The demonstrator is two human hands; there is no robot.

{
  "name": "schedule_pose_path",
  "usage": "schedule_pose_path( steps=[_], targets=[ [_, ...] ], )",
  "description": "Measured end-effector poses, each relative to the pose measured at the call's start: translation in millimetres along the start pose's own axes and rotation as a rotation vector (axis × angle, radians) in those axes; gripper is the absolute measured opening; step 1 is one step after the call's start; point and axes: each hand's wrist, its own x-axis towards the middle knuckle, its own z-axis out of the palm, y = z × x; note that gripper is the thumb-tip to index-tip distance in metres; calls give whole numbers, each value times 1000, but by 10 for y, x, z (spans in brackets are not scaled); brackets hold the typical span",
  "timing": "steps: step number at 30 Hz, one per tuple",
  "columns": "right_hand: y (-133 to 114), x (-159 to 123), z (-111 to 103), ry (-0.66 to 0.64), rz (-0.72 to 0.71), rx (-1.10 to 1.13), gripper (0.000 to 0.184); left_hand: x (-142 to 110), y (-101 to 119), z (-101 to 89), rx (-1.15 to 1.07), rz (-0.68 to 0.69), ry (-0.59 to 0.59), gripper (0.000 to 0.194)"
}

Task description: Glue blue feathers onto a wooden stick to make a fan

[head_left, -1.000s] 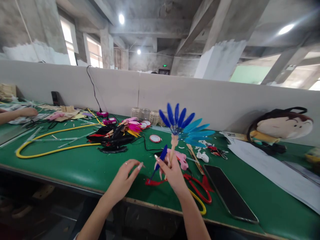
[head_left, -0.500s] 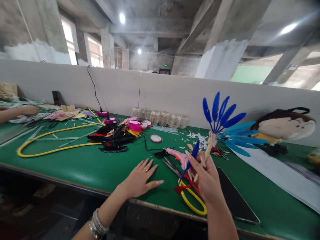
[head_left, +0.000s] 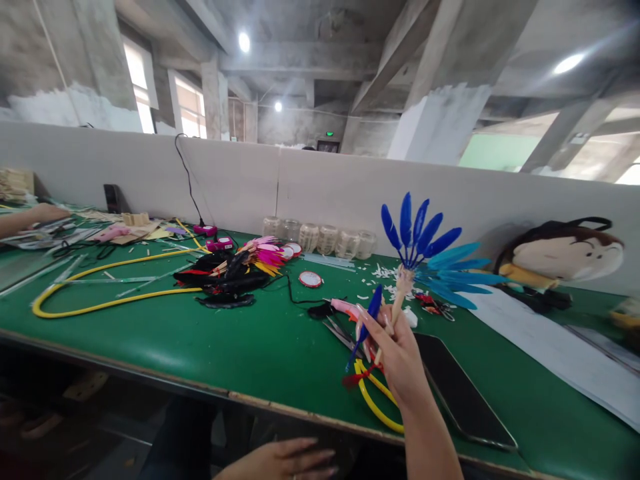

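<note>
My right hand (head_left: 397,353) is closed around a pale wooden stick (head_left: 399,303), tilted up over the table. Several dark blue feathers (head_left: 407,230) fan from the stick's top, with light blue feathers (head_left: 450,273) at its right side. A separate blue feather (head_left: 371,317) is pinched between the same hand's thumb and fingers. Below the table's front edge, my left hand (head_left: 290,459) is partly cut off by the frame, its fingers stretched out with nothing in them. Behind the right hand lie scissors (head_left: 343,335) and a pink glue gun (head_left: 345,307), partly hidden.
A black phone (head_left: 465,393) lies right of my right hand, near white paper (head_left: 555,353). Yellow tubing (head_left: 375,403) loops at the front edge. Dark and pink feathers (head_left: 235,270) are heaped left of centre. Glass jars (head_left: 327,240) line the partition. A co-worker's arm (head_left: 30,219) reaches in at far left.
My left hand has left the tabletop and dropped down below the front edge. My right hand has shifted slightly left with the feathered stick and blue feather.
</note>
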Motion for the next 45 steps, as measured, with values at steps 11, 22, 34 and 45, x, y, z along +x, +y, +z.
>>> schedule_pose_path(
  steps=[11, 22, 34, 45],
  targets=[
    [110, 15, 23, -142, -27, -110, 33, 211, -309, -584, -594, -588, 259, 26],
    [118, -42, 155, -315, -150, -377, 27, 535, -804, -642, -1772, -969, 256, 41],
    [141, -78, 199, -412, 19, -212, 33, 493, -760, -561, -1734, -1104, 186, 36],
    [117, -92, 219, -454, -23, -256, 32, 498, -764, -620, -1685, -1035, 113, 39]
  ],
)
